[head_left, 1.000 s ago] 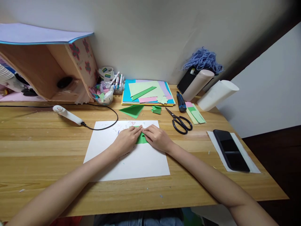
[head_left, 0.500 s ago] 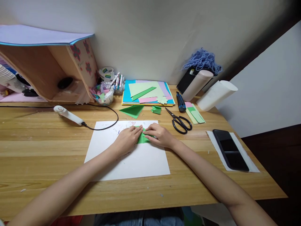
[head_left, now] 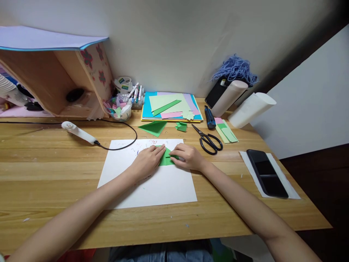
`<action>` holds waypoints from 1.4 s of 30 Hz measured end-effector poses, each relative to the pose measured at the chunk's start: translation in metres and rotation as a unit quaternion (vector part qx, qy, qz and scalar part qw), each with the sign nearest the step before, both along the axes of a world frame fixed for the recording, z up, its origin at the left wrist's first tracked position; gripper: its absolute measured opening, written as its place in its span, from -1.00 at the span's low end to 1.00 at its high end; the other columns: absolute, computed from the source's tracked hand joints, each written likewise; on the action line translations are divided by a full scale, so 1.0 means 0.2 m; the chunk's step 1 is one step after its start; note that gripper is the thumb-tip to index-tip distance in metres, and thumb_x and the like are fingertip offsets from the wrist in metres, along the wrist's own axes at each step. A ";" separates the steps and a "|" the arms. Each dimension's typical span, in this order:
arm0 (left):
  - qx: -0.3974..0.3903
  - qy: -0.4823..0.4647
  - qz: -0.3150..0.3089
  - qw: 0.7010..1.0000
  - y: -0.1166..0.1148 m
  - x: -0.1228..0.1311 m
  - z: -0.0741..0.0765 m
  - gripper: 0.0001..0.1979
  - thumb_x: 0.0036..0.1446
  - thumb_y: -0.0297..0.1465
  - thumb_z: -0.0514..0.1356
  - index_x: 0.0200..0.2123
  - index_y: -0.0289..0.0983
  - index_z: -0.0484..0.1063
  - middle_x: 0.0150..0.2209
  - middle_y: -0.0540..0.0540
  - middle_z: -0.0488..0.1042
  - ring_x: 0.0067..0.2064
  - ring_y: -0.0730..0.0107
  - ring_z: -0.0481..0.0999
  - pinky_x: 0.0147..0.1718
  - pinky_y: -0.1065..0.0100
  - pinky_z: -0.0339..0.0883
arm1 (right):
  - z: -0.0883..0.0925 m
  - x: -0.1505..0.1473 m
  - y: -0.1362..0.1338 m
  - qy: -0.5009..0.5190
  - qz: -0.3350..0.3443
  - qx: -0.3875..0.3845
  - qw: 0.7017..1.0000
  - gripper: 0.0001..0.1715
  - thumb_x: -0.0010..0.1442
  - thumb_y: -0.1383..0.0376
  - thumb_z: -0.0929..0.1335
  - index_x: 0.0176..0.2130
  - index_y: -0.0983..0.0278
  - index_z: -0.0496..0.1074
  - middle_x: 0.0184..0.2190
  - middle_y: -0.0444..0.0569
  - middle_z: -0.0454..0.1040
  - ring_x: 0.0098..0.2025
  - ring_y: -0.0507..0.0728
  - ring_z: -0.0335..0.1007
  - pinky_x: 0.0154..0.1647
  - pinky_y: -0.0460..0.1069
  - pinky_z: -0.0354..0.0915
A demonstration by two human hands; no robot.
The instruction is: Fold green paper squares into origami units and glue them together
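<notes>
A piece of green paper (head_left: 165,159) with crease lines lies on a white sheet (head_left: 169,187) marked with small coloured scribbles. My left hand (head_left: 147,160) rests flat over the paper's left part, fingers stretched out and pressing it down. From the other side, my right hand (head_left: 187,157) has its fingers curled, thumb and fingertips pinching a flap at the paper's right edge. Both hands hide parts of the green paper. Just beyond the white sheet are a green paper triangle (head_left: 154,128) and a small folded green piece (head_left: 181,126).
Black-handled scissors (head_left: 209,140) lie right of the white sheet, near a utility knife (head_left: 209,117). A glue gun (head_left: 79,133) trails its cord at left. Behind are stacked coloured papers (head_left: 147,105) and a bowl of scraps (head_left: 120,111). A phone (head_left: 267,174) lies at right.
My right hand has shifted slightly right, and its fingers have drawn together on the paper's flap. More green paper shows between the hands. My left hand stays in place.
</notes>
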State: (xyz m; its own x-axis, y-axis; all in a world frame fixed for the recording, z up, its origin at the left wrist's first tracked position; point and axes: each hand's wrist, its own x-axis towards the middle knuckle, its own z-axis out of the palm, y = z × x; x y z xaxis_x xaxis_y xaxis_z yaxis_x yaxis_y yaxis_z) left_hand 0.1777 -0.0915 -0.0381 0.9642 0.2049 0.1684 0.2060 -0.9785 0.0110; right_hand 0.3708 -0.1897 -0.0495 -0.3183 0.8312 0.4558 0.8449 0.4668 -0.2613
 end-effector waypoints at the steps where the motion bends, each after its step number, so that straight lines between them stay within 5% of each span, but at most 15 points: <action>1: -0.001 -0.001 0.001 1.000 0.00 0.00 0.00 -0.58 0.14 -0.53 -0.03 0.09 -0.38 0.22 0.11 -0.16 0.30 -0.10 0.20 0.37 -0.23 0.23 0.36 | 0.00 0.00 0.00 0.007 0.002 -0.004 1.000 -0.82 0.17 0.30 0.27 -0.26 0.32 0.43 -0.38 0.02 0.41 -0.31 0.09 0.31 -0.32 -0.03 0.28; 11: -0.024 -0.012 -0.006 1.000 0.01 0.00 0.00 -0.57 0.15 -0.49 -0.03 0.11 -0.31 0.22 0.12 -0.16 0.30 -0.07 0.20 0.38 -0.18 0.20 0.35 | -0.01 0.00 0.01 -0.106 0.019 0.059 0.992 -0.80 0.22 0.40 0.21 -0.29 0.30 0.42 -0.42 0.00 0.44 -0.34 0.08 0.31 -0.38 -0.05 0.26; 27: -0.029 0.038 -0.106 0.993 0.07 -0.05 0.06 -0.61 0.20 -0.23 -0.06 0.00 -0.21 0.37 0.12 -0.25 0.27 0.05 0.08 0.33 -0.15 0.12 0.35 | -0.02 0.02 0.01 -0.074 0.010 0.024 0.997 -0.82 0.20 0.35 0.24 -0.28 0.28 0.44 -0.43 -0.01 0.40 -0.35 0.08 0.27 -0.39 -0.04 0.22; 35: -0.064 0.023 -0.106 0.992 0.06 -0.04 0.09 -0.63 0.20 -0.23 -0.06 -0.06 -0.21 0.41 0.05 -0.16 0.37 0.08 0.20 0.31 -0.07 0.21 0.34 | 0.00 0.00 0.00 -0.024 0.025 0.007 0.999 -0.82 0.16 0.35 0.26 -0.25 0.27 0.44 -0.22 0.04 0.47 -0.18 0.13 0.34 -0.23 0.02 0.31; 42: -0.096 0.028 -0.069 0.993 0.04 -0.03 0.11 -0.62 0.18 -0.16 -0.04 -0.15 -0.19 0.47 0.02 -0.15 0.40 0.10 0.13 0.29 -0.10 0.16 0.34 | 0.02 0.00 0.01 -0.058 0.012 0.026 0.998 -0.78 0.16 0.35 0.25 -0.46 0.30 0.42 -0.48 -0.01 0.43 -0.36 0.08 0.28 -0.39 -0.03 0.25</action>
State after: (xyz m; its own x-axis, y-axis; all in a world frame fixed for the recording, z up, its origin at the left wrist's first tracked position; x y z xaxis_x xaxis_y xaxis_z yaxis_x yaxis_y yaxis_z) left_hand 0.1709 -0.0835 -0.0153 0.9922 0.0924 0.0838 0.0749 -0.9785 0.1923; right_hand 0.3714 -0.1868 -0.0449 -0.3902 0.7991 0.4574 0.8568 0.4970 -0.1373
